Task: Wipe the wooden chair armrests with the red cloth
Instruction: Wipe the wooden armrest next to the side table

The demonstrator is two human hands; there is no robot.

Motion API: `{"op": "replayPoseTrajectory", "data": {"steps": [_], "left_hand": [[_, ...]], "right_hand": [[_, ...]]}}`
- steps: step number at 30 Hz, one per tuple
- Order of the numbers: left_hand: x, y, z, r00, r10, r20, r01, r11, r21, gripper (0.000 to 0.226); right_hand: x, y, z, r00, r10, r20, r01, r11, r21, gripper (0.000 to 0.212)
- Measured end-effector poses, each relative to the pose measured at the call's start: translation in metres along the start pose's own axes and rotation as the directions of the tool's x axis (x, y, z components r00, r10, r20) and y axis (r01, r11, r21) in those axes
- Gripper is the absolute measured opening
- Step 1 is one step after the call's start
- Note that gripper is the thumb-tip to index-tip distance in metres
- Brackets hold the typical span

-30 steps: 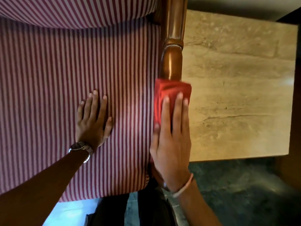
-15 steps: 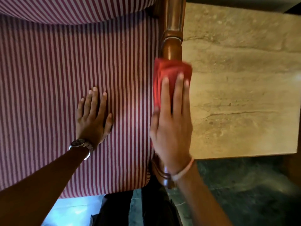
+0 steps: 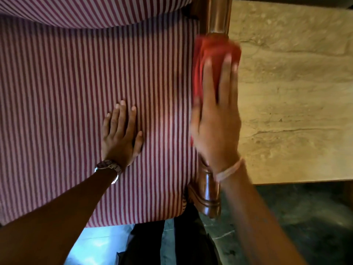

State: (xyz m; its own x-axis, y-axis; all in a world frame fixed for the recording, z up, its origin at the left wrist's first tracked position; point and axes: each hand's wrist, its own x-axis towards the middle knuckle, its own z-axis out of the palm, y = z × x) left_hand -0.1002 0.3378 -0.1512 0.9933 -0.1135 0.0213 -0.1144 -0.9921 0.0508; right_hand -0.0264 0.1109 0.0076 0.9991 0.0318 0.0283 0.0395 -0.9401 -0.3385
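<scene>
Underneath everything, the striped seat cushion (image 3: pixel 76 111) fills the left of the view, and a pale stone floor (image 3: pixel 296 92) lies off to the right of the working grip. Between them runs the wooden armrest (image 3: pixel 217 16), its long axis going straight away from the person; one end shows beyond the fingertips, the other (image 3: pixel 209 196) just behind the wrist. The right hand (image 3: pixel 215 127) is much the nearer to it and lies flat along it, fingers extended, pressing the red cloth (image 3: pixel 214 52) down onto the wood. The cloth sits under and just ahead of the fingers, blurred. The left hand (image 3: pixel 120 134) rests open and empty on the cushion, well to the left. The next stroke probably follows the armrest's length.
</scene>
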Motion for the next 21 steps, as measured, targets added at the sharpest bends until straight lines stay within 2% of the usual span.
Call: {"op": "replayPoseTrajectory", "data": {"steps": [2, 4, 5, 8, 10, 17, 19, 21], "left_hand": [[-0.002, -0.001, -0.003, 1.0, 0.0, 0.006, 0.0, 1.0, 0.018, 0.069], [-0.005, -0.002, -0.002, 1.0, 0.005, 0.006, -0.005, 1.0, -0.001, 0.069], [-0.006, -0.003, -0.002, 1.0, 0.007, 0.01, -0.007, 1.0, 0.007, 0.069], [-0.006, 0.0, -0.002, 1.0, 0.006, 0.006, -0.006, 1.0, 0.013, 0.069], [-0.005, -0.002, 0.0, 1.0, 0.006, 0.008, -0.006, 1.0, 0.014, 0.07], [-0.005, -0.003, 0.004, 1.0, 0.018, -0.026, -0.018, 1.0, 0.02, 0.069], [-0.005, -0.004, 0.002, 0.999, 0.013, -0.032, -0.012, 1.0, 0.024, 0.069], [-0.005, -0.003, 0.002, 0.999, 0.022, -0.045, -0.021, 0.999, 0.032, 0.069]], "right_hand": [[0.054, -0.003, 0.005, 0.997, 0.006, -0.079, -0.007, 1.0, -0.013, 0.057], [0.051, -0.001, 0.009, 0.995, 0.006, -0.097, -0.012, 0.998, -0.061, 0.055], [0.024, 0.0, 0.008, 0.997, 0.0, -0.075, -0.006, 0.997, -0.08, 0.055], [-0.09, -0.003, -0.008, 0.993, 0.031, 0.118, -0.022, 0.997, -0.077, 0.063], [-0.117, -0.002, -0.01, 0.989, 0.042, 0.142, -0.035, 0.998, -0.054, 0.066], [0.05, 0.002, 0.005, 0.999, -0.007, -0.034, 0.006, 0.999, -0.042, 0.058], [0.025, 0.003, 0.004, 1.0, -0.016, -0.023, 0.014, 0.998, -0.06, 0.056], [-0.038, 0.001, -0.002, 0.999, 0.014, 0.047, -0.011, 0.998, -0.06, 0.06]]}}
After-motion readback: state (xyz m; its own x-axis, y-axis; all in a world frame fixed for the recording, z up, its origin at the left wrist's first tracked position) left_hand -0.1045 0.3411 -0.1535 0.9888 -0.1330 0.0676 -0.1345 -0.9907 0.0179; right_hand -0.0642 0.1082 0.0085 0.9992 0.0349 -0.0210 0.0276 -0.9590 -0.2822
